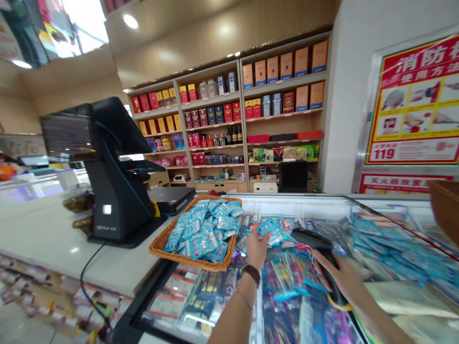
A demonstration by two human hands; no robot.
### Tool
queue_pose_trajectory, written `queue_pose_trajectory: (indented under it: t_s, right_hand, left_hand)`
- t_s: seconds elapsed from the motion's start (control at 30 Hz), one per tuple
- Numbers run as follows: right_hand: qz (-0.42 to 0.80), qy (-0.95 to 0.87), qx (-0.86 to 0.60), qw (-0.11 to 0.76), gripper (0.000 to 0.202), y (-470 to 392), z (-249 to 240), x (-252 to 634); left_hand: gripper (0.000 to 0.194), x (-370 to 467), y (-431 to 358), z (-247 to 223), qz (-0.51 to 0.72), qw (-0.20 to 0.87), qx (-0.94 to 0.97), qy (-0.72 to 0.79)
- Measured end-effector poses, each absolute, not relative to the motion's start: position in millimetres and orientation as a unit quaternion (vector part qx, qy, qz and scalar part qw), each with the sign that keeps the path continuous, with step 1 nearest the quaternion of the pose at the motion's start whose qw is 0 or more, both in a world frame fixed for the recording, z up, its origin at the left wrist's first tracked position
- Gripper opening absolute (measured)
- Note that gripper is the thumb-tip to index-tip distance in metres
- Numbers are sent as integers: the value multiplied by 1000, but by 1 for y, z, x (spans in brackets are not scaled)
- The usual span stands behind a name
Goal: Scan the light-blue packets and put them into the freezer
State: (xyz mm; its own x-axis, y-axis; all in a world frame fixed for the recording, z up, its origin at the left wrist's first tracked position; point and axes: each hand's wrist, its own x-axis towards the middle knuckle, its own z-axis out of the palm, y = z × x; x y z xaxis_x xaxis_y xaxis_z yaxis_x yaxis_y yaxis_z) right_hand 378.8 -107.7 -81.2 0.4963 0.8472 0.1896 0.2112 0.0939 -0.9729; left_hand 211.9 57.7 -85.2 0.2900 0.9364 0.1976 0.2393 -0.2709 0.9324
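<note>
My left hand [257, 248], with a beaded bracelet on its wrist, pinches a small blue snack packet [270, 230] over the glass-topped display case. In my right hand [339, 272] is a black barcode scanner [313, 239], the fingers wrapped round its handle and its head turned toward the packet. Just left of my left hand stands an orange-brown wicker basket [158, 246] heaped with similar blue packets [206, 227]. More packaged goods [285, 272] show beneath and around both hands, some seen through the glass.
A black checkout terminal [118, 191] stands on the white counter [53, 229] at left, its cable [84, 274] hanging over the edge. A flat black box [172, 198] sits behind the basket. Shelves of boxed goods [215, 114] line the back wall. A brown basket [444, 210] juts in at right.
</note>
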Motion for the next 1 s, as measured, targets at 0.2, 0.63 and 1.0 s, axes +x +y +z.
queue_pose_trajectory:
  t_s: [0.2,0.63,1.0]
  right_hand:
    - [229,-477,-633,564,57,-114,-75,366]
    - [199,-522,-663,499,49,-123,-71,358]
    - [206,-530,-664,486,51,-124,-72,362]
  left_hand:
    - [22,206,58,-88,465,365,671,448]
    - [33,198,57,-83,476,376,681,410]
    - [23,200,64,-91,485,329,699,410]
